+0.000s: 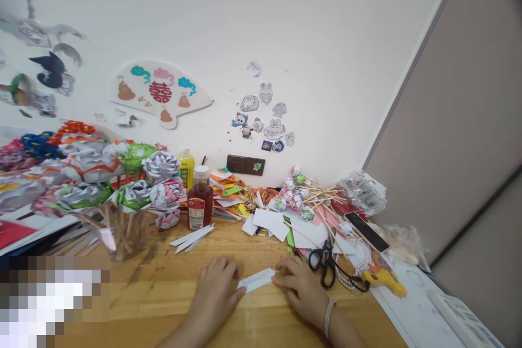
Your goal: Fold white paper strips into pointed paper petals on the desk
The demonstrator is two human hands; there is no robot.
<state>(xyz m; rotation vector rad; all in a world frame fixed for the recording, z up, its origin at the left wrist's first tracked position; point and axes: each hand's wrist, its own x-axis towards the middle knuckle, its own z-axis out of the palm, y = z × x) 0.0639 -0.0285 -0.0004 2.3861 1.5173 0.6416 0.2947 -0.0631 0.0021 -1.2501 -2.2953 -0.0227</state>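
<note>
Between the fingertips of the left hand (216, 288) and right hand (299, 285) lies a matt white paper strip (256, 280). Under the fingers, the table (163, 293) is glossy varnished wood. Just beyond the right fingers, scissors (326, 266) have shiny black plastic handles.

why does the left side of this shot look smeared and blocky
Head view: wide-lens stretch smears the paper flowers at the left edge; a pixelated block covers the lower-left corner. Light is soft and even, without hard shadows. The hands and paper strip stay fairly sharp.
</note>
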